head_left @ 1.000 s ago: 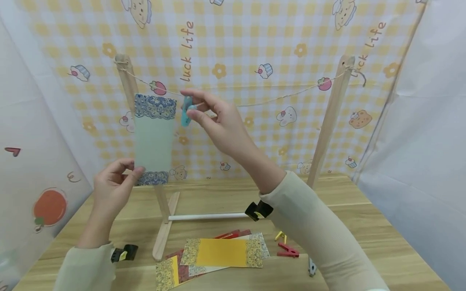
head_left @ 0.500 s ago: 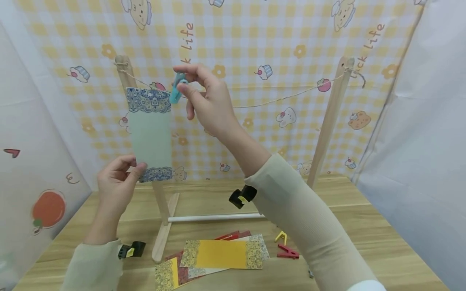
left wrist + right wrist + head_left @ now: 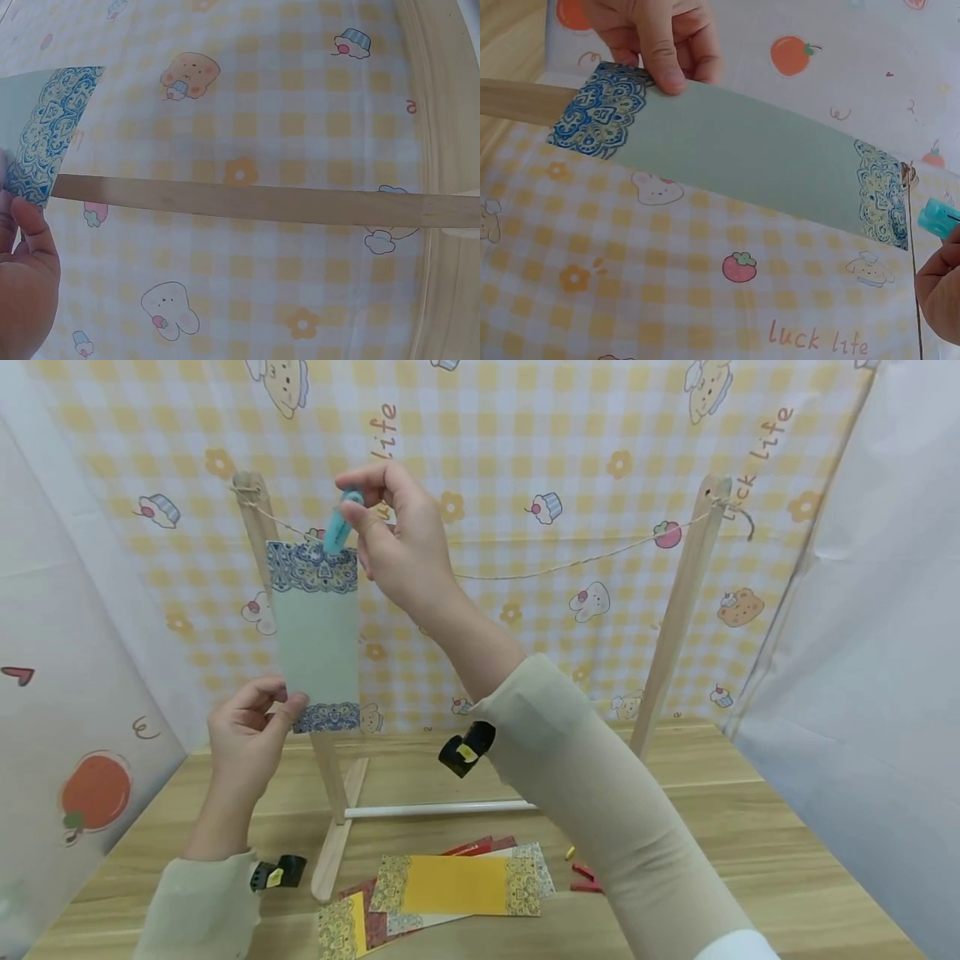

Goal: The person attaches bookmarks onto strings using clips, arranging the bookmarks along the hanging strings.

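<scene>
A pale green paper card [image 3: 318, 643] with blue lace-patterned ends stands upright before the left wooden post [image 3: 258, 518]. My left hand [image 3: 247, 727] pinches it near its lower left edge, thumb in front. In the right wrist view, the card's top edge lies close to the string [image 3: 916, 300]. A turquoise clothespin [image 3: 341, 527] is pinched in my right hand [image 3: 405, 543] just above the card. Its tip overlaps the card's top edge in the head view, but the right wrist view shows a gap between clothespin [image 3: 939, 217] and card.
The string [image 3: 540, 575] sags between the left post and the right wooden post [image 3: 678, 618]. A white rod [image 3: 442, 809] crosses low behind. Several patterned cards, a yellow one [image 3: 457, 885] uppermost, lie on the table. A red clothespin [image 3: 587, 887] shows partly beside my right sleeve.
My right hand has moved left and up with the clothespin, from right of the card to over its top edge. My left hand and the card have shifted slightly up.
</scene>
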Demonstrator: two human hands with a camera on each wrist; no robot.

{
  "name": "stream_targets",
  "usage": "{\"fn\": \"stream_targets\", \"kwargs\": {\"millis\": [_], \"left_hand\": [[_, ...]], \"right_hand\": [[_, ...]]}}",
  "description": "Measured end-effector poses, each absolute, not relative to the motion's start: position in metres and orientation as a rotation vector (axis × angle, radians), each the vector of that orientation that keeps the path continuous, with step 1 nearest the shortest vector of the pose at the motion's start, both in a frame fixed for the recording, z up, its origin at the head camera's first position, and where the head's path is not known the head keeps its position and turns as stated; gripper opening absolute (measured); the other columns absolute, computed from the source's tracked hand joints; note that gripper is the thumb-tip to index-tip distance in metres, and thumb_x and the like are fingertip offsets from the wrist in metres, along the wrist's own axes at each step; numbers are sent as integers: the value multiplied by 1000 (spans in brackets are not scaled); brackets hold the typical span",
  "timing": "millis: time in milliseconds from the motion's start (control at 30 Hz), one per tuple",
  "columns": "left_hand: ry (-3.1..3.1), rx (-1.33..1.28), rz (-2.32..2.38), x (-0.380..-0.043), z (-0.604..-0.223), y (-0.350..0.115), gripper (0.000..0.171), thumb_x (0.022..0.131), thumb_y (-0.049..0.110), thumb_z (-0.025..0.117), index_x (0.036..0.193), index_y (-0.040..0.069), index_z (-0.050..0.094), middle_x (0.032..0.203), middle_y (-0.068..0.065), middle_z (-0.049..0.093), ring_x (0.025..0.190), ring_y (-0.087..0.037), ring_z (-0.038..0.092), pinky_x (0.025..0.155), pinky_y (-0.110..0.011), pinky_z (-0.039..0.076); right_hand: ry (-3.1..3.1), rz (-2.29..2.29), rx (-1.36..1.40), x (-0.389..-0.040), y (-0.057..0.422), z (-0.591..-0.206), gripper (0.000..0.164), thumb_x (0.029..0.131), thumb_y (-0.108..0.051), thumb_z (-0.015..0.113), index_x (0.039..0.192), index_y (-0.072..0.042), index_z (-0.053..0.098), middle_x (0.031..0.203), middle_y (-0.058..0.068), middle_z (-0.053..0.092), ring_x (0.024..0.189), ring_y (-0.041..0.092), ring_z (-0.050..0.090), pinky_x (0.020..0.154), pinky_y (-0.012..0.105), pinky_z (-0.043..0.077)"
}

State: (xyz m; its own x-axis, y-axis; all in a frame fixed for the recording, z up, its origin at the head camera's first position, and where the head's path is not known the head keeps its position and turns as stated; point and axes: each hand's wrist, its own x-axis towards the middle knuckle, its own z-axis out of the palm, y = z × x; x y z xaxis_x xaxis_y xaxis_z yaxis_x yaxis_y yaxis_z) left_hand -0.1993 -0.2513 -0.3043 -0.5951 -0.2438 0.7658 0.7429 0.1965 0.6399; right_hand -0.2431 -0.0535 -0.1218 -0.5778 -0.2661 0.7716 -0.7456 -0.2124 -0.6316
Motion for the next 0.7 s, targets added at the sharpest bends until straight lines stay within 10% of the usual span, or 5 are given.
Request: {"fn": "stream_targets", "kwargs": {"millis": [700], "left_hand": [[-1703,-423,-1519,-198,-303,-249,27,89,-14,63,93,11,72,78,9,65,60,0,54,48,-15,36]], "right_hand": [[-1941,1752,1087,-252,-70,-102,16,96,1,59,111,2,63,101,7,55,86,6,49,71,17,56]]}}
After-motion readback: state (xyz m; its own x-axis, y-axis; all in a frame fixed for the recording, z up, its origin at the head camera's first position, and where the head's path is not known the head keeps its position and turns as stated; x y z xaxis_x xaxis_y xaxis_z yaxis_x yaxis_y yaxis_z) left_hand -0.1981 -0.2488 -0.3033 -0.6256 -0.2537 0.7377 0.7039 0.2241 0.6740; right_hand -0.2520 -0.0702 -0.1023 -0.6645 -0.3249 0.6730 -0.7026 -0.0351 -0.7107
